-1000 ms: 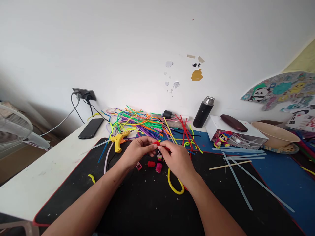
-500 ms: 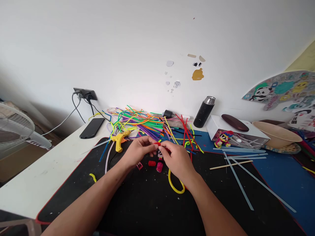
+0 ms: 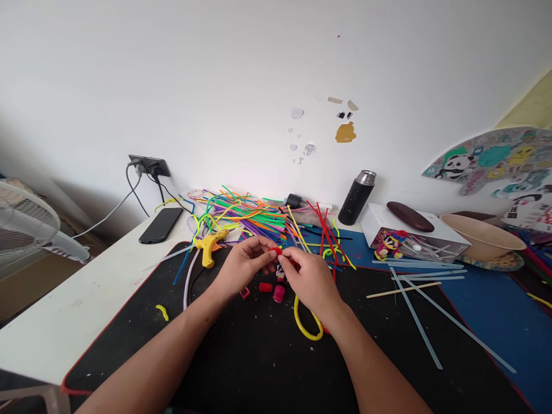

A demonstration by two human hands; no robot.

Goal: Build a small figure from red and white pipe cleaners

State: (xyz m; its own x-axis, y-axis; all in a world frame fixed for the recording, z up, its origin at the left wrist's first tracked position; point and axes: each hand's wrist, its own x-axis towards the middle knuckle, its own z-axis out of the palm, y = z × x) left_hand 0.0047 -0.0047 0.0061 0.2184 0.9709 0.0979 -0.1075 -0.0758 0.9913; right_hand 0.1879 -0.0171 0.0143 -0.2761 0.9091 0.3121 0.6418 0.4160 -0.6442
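Note:
Between the fingertips of both hands is a small red fuzzy piece [image 3: 277, 251], which looks like pipe cleaner; the fingers cover most of it. My left hand [image 3: 246, 263] pinches it from the left with thumb and forefinger. My right hand [image 3: 307, 276] grips it from the right, its fingers closed. Just below the hands, a red fuzzy roll [image 3: 265, 287] lies on the black mat [image 3: 259, 356]. Beside it is a magenta fuzzy piece [image 3: 279, 294] joined to a darker part, partly hidden by my right hand. A small pink clip-like thing [image 3: 245, 292] lies near my left wrist.
A yellow glue gun [image 3: 209, 247] rests left of the hands. Behind lies a heap of coloured pipe cleaners [image 3: 254, 215]. A yellow loop [image 3: 309, 336], glue sticks [image 3: 416, 319], a black flask [image 3: 357, 198], a phone [image 3: 161, 225] and a fuzzy doll [image 3: 390, 245] surround the work spot.
Both hands stay almost in place, still pinching the red piece, with slight finger movement that leaves a little more red showing. The whole view has shifted slightly.

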